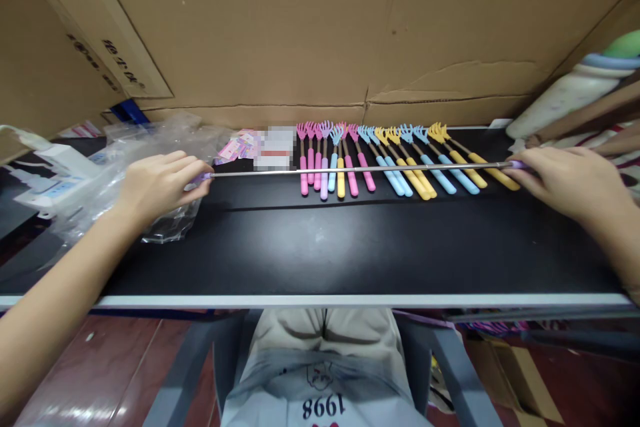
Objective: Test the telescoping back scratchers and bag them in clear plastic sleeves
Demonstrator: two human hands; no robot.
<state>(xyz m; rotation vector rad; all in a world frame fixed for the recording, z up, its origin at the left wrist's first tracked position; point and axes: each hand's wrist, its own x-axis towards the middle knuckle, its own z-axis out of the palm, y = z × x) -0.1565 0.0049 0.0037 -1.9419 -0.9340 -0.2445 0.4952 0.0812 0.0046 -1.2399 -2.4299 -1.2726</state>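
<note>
Stretched level above the black table is a telescopic back scratcher (pixel 360 171), its thin metal rod drawn out long, with purple parts at both ends. My left hand (pixel 167 183) is closed around the left end, and my right hand (pixel 555 177) grips the right end; the fingers hide most of both ends. Behind the rod lies a row of short back scratchers with claw heads pointing away: pink ones (pixel 303 167), a purple one (pixel 325 177), blue ones (pixel 395 170) and yellow ones (pixel 415 173). Some handles lie partly beneath the rod's line of sight.
Crumpled clear plastic bags (pixel 170 140) and a white power strip (pixel 65 177) with plugged cables lie at the left. Small printed cards (pixel 240 147) sit near the cardboard wall (pixel 320 27). A white bottle-shaped object with a green top (pixel 565 93) leans at the right.
</note>
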